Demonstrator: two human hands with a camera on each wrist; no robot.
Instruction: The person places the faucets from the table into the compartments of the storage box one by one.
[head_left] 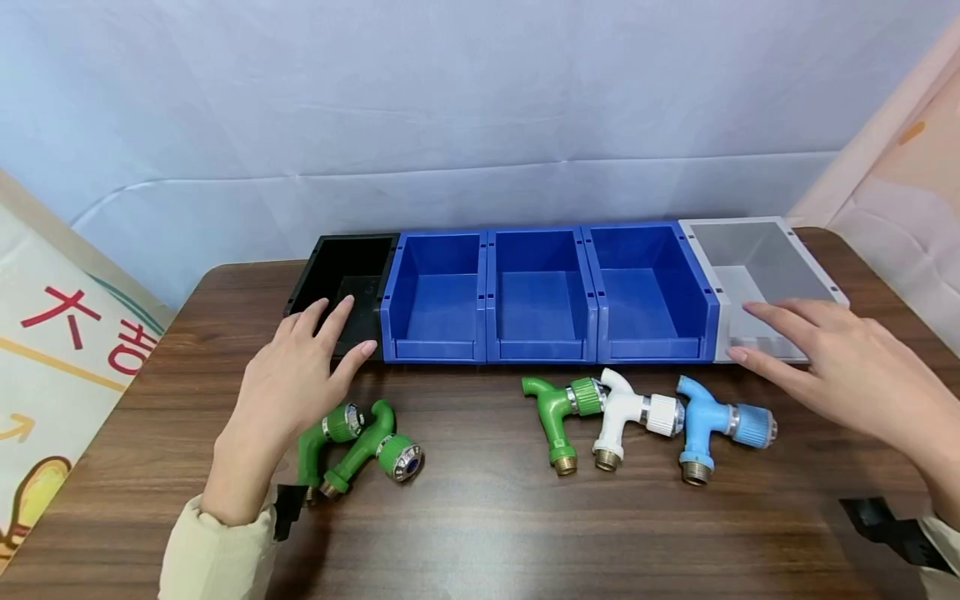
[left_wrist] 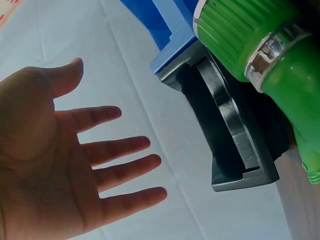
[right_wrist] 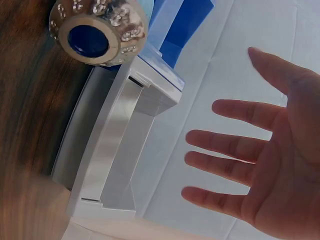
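The left hand (head_left: 292,379) and right hand (head_left: 855,367) are held palm down, spread wide, with nothing gripped. Two green taps (head_left: 365,452) are seen beside the left hand; three more taps (head_left: 617,410) (green, white, blue) are placed left of the right hand. Ahead, five bins (head_left: 542,351) are lined up.

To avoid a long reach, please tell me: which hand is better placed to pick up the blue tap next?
Probably the right hand: it is empty, and the blue tap lies close by. The left hand is empty too, but farther from that tap, near two green taps.
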